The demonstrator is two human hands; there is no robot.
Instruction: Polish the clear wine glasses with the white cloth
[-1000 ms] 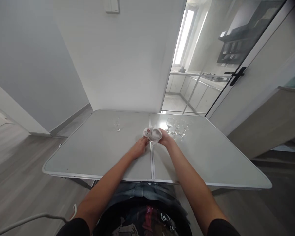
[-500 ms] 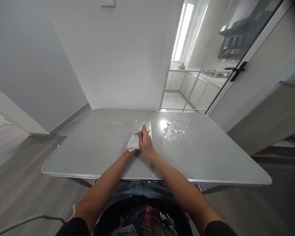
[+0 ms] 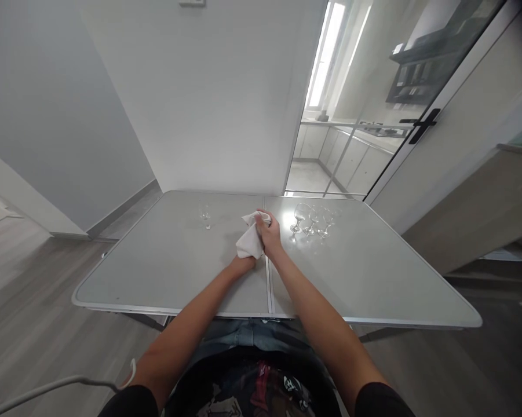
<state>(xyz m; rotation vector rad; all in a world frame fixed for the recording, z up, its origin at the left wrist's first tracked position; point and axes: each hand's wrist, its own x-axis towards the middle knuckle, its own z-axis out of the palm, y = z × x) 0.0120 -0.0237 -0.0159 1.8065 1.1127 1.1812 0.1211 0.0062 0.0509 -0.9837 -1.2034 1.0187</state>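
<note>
A white cloth (image 3: 249, 241) is bunched between my two hands above the middle of the table. My right hand (image 3: 270, 233) is closed on the cloth's right side, thumb and fingers pressed into it. From below, my left hand (image 3: 243, 265) reaches under the cloth, which hides most of its fingers. Whatever the folds wrap around is covered. To the right stand several clear stemmed glasses, the nearest wine glass (image 3: 298, 220) close to my right hand. Another clear glass (image 3: 205, 215) stands alone on the left half of the table.
The light grey folding table (image 3: 351, 272) has a metal rim and a seam down its middle. Behind it rises a white wall (image 3: 208, 104). A glass door with a black handle (image 3: 424, 125) is at the right. A pale cable (image 3: 69, 381) hangs by my left arm.
Both hands have moved slightly right and up with the cloth. A clear glass that showed just beyond the cloth is now out of sight. The other glasses have not moved.
</note>
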